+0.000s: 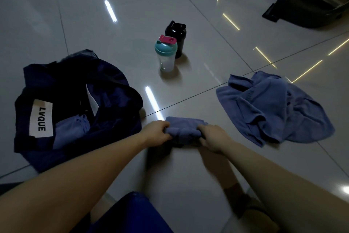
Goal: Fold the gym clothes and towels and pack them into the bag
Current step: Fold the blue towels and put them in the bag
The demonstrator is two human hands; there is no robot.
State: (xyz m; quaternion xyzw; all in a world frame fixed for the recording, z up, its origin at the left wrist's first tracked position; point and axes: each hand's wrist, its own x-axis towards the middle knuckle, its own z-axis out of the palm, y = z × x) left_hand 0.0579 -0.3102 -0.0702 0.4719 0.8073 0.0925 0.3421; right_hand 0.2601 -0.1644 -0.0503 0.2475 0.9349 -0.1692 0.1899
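A small folded blue towel [184, 128] lies on the glossy tiled floor in front of me. My left hand [155, 133] grips its left end and my right hand [214, 138] grips its right end. To the left an open dark navy bag [113, 89] with a white "LVQUE" label lies on the floor, with a folded light blue cloth [70, 131] inside it. A larger blue towel [273, 108] lies crumpled and unfolded on the floor to the right.
Two shaker bottles stand behind the folded towel: a clear one with a teal lid and pink cap [166, 53] and a black one [176, 37]. Dark furniture with a metal base [309, 4] fills the far right corner. My blue-clad knee [132, 212] shows at the bottom.
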